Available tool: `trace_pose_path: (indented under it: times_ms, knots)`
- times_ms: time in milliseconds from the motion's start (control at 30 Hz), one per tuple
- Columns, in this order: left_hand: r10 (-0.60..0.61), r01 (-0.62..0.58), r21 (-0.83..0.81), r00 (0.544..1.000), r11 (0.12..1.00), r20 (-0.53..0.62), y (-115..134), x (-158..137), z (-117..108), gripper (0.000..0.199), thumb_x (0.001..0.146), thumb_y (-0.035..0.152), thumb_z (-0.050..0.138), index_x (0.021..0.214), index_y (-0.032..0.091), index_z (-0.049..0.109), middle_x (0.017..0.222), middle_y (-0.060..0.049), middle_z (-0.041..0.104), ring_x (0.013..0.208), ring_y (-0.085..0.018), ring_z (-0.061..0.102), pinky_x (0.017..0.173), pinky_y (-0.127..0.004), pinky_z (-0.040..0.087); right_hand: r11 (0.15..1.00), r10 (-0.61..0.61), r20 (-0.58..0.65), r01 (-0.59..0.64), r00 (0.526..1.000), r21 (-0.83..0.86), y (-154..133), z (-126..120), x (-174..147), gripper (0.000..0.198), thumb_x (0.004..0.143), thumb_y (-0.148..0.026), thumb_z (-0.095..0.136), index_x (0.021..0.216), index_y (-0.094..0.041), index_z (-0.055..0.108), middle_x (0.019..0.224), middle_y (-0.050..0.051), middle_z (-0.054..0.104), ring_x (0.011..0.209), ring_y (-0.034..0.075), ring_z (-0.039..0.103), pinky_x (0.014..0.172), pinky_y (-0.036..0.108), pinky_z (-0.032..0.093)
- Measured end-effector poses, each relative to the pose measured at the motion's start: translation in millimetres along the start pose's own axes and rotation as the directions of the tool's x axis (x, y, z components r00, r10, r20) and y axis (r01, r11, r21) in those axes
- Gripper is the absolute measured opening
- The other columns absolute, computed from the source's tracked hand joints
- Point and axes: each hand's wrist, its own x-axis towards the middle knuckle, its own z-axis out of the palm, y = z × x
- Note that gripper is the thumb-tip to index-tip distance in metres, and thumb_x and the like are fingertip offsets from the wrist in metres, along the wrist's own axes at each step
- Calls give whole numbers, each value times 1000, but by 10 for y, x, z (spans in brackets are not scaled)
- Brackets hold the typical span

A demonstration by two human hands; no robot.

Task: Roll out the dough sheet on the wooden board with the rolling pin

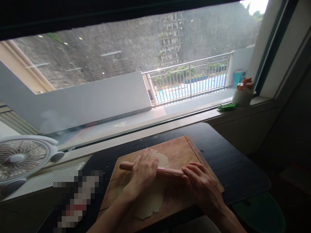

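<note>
Reference for all places: the wooden board [179, 149], lying on the black table [233, 171].

Far left of the board: pale fan [17, 158], cut by the frame edge, no brand readable. Nearer, just left of the board, a patch was pixel-masked; couldn't tell what sat there. Beyond the board's far left, outside the window, a yellowish mark [120, 123] carried lettering too small to read.

On the board: rolling pin [171, 172] slanting across the middle, left end bare. Left hand [145, 165] held the pin from above, fingers stretched over it; thumb wrap couldn't be told. Dough [150, 204] lay flat on the board under the pin, showing on its far and near sides, edges ragged. Small label [161, 168] on the pin, white and reddish, text illegible.

Right hand [200, 178] held the pin's right end over the board's right half, fingers bent over the top. Hands sat apart, likely to keep pressure even. Board presumably there to give the dough a flat, firm base.

Beyond the board's far right, on the sill: crumpled green item [227, 107], then a pale jar [243, 98] with an orange top, no writing readable. Right of the board, lower down: round green surface [259, 213], maybe a stool.
</note>
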Motion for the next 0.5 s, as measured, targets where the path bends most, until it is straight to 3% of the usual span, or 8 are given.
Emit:
trace_pose_path:
  times_ms: [100,200,267,400,500]
  knots:
    - [-25,27,-22,996,999,89,68,430,40,42,88,39,28,122,26,49,137,-3,40,131,-24,23,103,-45,27,999,19,-32,-20,999,-25,-1,3,14,27,86,-25,46,111,-25,56,102,3,60,108,20,47,86,34,45]
    - [-24,29,-39,992,999,125,107,519,63,44,89,40,26,125,24,46,136,-3,41,130,-23,26,104,-43,26,1000,11,-53,-12,999,-26,-4,1,17,27,86,-25,46,111,-25,57,100,3,61,107,19,48,86,33,45]
    - [-52,55,-44,996,997,76,121,335,57,45,89,40,24,124,23,47,134,-2,43,128,-22,30,105,-42,24,1000,-8,-46,7,999,-13,-1,-3,11,27,86,-24,46,110,-25,57,100,3,61,107,19,48,87,33,45]
    - [-84,83,-13,994,996,-66,132,-356,4,47,88,39,27,127,19,44,133,-5,45,127,-21,32,108,-42,19,999,-45,-23,45,999,20,19,-8,-9,26,85,-24,47,109,-26,58,102,2,61,108,19,48,86,33,45]
    - [-55,54,-12,997,998,-59,80,-730,-50,50,88,39,29,132,17,38,137,-5,39,128,-19,32,108,-39,22,997,-65,-34,67,997,35,32,-3,-14,25,86,-24,47,107,-26,59,103,2,61,107,18,49,86,33,46]
